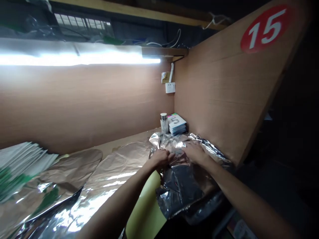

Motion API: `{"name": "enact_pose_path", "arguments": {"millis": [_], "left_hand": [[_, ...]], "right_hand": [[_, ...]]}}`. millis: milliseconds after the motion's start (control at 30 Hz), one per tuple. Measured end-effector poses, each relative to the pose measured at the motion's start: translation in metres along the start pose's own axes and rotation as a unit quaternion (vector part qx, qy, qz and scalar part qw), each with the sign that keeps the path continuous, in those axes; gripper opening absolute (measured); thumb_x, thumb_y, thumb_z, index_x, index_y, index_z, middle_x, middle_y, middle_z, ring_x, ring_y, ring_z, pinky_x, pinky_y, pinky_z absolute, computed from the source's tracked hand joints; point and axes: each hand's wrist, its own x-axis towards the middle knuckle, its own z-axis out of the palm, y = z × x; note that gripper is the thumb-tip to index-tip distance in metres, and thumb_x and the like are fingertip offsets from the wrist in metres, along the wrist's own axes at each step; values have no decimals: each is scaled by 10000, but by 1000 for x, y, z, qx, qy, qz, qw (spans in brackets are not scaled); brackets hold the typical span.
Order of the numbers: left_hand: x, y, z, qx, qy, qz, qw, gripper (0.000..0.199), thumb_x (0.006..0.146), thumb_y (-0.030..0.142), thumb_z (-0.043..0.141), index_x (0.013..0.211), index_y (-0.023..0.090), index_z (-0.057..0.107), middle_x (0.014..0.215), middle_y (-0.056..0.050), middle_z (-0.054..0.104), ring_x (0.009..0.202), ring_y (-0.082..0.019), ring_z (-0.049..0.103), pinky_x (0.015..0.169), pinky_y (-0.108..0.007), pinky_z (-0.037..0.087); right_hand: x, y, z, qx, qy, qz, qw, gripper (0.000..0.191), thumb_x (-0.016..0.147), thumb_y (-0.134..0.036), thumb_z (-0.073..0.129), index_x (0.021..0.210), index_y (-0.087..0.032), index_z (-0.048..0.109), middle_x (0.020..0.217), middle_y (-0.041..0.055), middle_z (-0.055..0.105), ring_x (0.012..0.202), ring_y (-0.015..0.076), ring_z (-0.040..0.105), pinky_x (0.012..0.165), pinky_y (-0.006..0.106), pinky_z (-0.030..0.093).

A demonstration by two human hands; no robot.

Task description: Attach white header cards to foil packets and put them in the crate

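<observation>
A crumpled sheet of silver foil (180, 179) lies bunched at the near end of the desk, its lower part reflecting dark. My left hand (160, 157) grips its upper folds from the left. My right hand (196, 152) sits close beside it, fingers closed over the same foil. Under my left forearm, a yellow-green sheet (146, 209) partly shows beneath the foil's edge. Further flat foil sheets (74, 176) spread along the desk to the left, and a stack of white and green printed sheets (20, 166) lies at the far left.
A small metal-capped bottle (163, 122) and a stack of small boxes (176, 124) stand in the desk's far corner. Wood-veneer partitions bound the desk, one marked with a red 15 (265, 28). A wall socket (170, 87) and a bright lamp (74, 59) are above.
</observation>
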Motion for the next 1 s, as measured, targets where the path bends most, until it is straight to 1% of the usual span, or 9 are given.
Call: {"name": "enact_pose_path", "arguments": {"millis": [133, 233, 333, 400, 500, 600, 733, 867, 1000], "left_hand": [[-15, 0, 18, -43, -10, 14, 999, 511, 594, 659, 864, 745, 223, 643, 1192, -158, 694, 1372, -462, 452, 1195, -571, 241], [-25, 5, 15, -117, 40, 9, 992, 570, 521, 593, 919, 887, 232, 671, 1370, -143, 629, 1449, -433, 371, 1220, -520, 222], [-36, 10, 10, -215, 137, -41, 966, 400, 780, 558, 757, 975, 223, 658, 1300, -147, 663, 1367, -361, 488, 1151, -444, 351], [-44, 10, 5, -288, 200, -99, 931, 375, 972, 541, 483, 983, 198, 635, 1135, -154, 704, 1204, -331, 614, 1005, -425, 479], [-59, 2, -8, -395, 266, -170, 863, 431, 1060, 381, 201, 1108, 175, 576, 1065, -142, 702, 1073, -265, 692, 851, -366, 560], [-79, -12, -23, -474, 283, -215, 806, 420, 1041, 220, 134, 1119, 173, 545, 1075, -147, 701, 1058, -220, 717, 856, -347, 593], [-117, -27, -39, -523, 254, -241, 777, 337, 1018, 218, 247, 970, 176, 578, 1030, -156, 714, 1016, -219, 734, 865, -343, 617], [-161, -32, -51, -501, 184, -228, 814, 269, 958, 350, 494, 849, 150, 637, 923, -185, 733, 967, -294, 739, 867, -439, 619], [-185, -45, -67, -394, 180, -154, 888, 397, 827, 484, 732, 1117, 213, 714, 1383, -156, 650, 1415, -352, 478, 1189, -514, 369]], "right_hand": [[18, 7, -24, -40, 28, 36, 998, 287, 923, -81, 494, 974, -131, 772, 950, 227, 739, 1031, 360, 678, 893, 462, 506], [42, -17, -56, -53, 83, -12, 995, 344, 945, -72, 430, 1072, -86, 748, 1045, 268, 711, 1031, 373, 673, 875, 479, 508], [69, -69, -90, -47, 140, -131, 980, 414, 992, -92, 371, 1277, -56, 670, 1280, 278, 635, 1196, 370, 603, 1025, 505, 436], [85, -110, -108, -40, 154, -232, 960, 431, 1016, -118, 376, 1368, -103, 626, 1443, 214, 559, 1330, 327, 518, 1129, 463, 365], [105, -162, -121, 0, 180, -377, 909, 523, 1046, -132, 340, 1549, -229, 448, 1679, 79, 293, 1520, 253, 282, 1210, 423, 281], [122, -190, -109, 83, 149, -310, 935, 570, 1096, -256, 269, 1657, -267, 169, 1736, 62, 86, 1579, 240, 83, 1242, 463, 207], [129, -203, -53, 92, -15, -163, 982, 646, 1066, -530, 348, 1624, -208, 306, 1677, 193, 257, 1537, 387, 217, 1184, 610, 247], [115, -211, 4, 70, -80, -132, 985, 612, 1068, -539, 305, 1599, -244, 370, 1661, 179, 309, 1526, 372, 267, 1196, 633, 156], [112, -221, 17, 67, -67, -86, 992, 608, 1081, -498, 256, 1628, -235, 296, 1669, 186, 286, 1531, 365, 252, 1189, 625, 156]]}}
